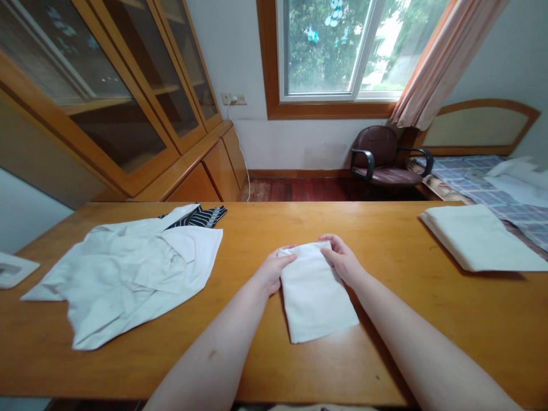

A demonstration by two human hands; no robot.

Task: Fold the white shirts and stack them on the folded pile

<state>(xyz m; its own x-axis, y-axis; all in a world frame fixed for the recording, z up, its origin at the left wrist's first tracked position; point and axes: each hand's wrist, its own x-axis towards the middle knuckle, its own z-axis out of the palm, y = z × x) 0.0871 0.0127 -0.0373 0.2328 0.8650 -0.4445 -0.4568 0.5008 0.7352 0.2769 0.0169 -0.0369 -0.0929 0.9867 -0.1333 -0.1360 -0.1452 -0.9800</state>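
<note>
A white cloth, folded into a flat rectangle, is between my hands over the middle of the wooden table. My left hand grips its far left corner, thumb on top and the other fingers tucked under or behind. At the far right corner my right hand pinches the cloth, thumb on the top face and fingers behind the edge. The near end of the cloth hangs toward me, close to the tabletop; whether it touches the wood I cannot tell.
Left on the table lies a crumpled white cloth heap with a black striped cloth behind it. A folded white cloth stack lies at the right. A white object sits at the left edge. Beyond stand a cabinet and a chair.
</note>
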